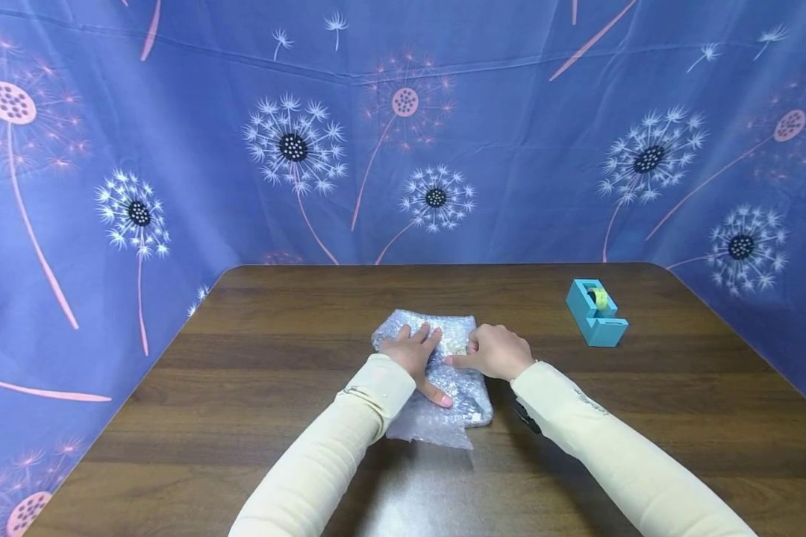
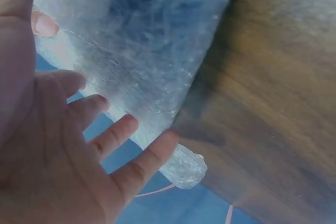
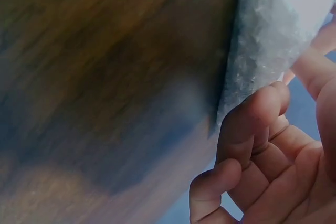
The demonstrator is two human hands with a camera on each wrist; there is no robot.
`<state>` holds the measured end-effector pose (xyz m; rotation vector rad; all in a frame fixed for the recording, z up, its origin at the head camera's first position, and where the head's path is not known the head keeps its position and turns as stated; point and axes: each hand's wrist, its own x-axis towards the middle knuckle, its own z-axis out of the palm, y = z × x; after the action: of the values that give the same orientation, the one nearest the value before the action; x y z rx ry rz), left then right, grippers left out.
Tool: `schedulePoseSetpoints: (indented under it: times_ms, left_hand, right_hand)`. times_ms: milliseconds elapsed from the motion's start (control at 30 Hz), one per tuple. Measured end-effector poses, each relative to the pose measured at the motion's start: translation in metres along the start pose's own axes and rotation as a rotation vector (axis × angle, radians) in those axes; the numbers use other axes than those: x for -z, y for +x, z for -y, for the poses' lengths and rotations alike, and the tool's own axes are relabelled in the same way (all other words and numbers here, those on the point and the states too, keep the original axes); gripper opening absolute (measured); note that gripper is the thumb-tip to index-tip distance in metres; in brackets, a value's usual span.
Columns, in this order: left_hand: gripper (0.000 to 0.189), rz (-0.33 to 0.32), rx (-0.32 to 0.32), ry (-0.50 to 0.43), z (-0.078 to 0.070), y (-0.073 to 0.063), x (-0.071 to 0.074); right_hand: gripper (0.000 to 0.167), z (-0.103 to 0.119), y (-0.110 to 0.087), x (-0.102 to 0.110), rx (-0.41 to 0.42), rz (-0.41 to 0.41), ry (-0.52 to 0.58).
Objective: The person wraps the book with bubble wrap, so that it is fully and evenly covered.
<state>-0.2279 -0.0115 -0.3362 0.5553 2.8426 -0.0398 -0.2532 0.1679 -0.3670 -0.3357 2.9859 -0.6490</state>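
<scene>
A bundle of clear bubble wrap (image 1: pixel 469 395) lies on the wooden table, its loose ragged edge toward the near side. Across its left part my left hand (image 1: pixel 413 359) rests with fingers spread and thumb out to the right. Straight, separated fingers (image 2: pixel 113 135) of that hand show along the wrap in the left wrist view. My right hand (image 1: pixel 500 352) is at the wrap's right side, thumb extended onto its top beside a small pale yellowish patch. In the right wrist view its fingers (image 3: pixel 252 114) curl inward next to the wrap's edge. What lies inside the bundle is hidden.
A light blue tape dispenser (image 1: pixel 594 317) with a yellow-green roll stands at the right rear of the brown wooden table (image 1: pixel 275 335). Behind the table hangs a blue cloth (image 1: pixel 188 149) printed with dandelions.
</scene>
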Motion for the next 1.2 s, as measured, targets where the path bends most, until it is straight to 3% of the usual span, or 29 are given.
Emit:
schedulePoseSetpoints:
  times_ms: [233,667,833,1067,1200]
  left_hand:
    - [0.119,-0.024,-0.002,0.053,-0.005,0.012,0.0]
    - [0.12,-0.011,-0.009,0.017,0.0,0.041,-0.008]
    - [0.121,-0.02,-0.037,-0.017,0.004,0.046,-0.012]
    - [0.113,0.01,-0.06,-0.165,0.012,0.041,-0.008]
    - [0.102,0.0,-0.106,-0.26,0.019,0.035,-0.002]
  right_hand:
    - [0.052,-0.008,0.003,0.003,-0.034,0.015,-0.001]
    - [0.056,-0.015,0.014,0.008,-0.116,0.048,-0.007]
    - [0.054,-0.017,0.016,0.008,-0.1,0.06,0.008]
    - [0.039,-0.02,0.014,0.015,-0.028,0.056,0.078]
    - [0.029,-0.022,0.01,0.025,0.022,-0.004,0.083]
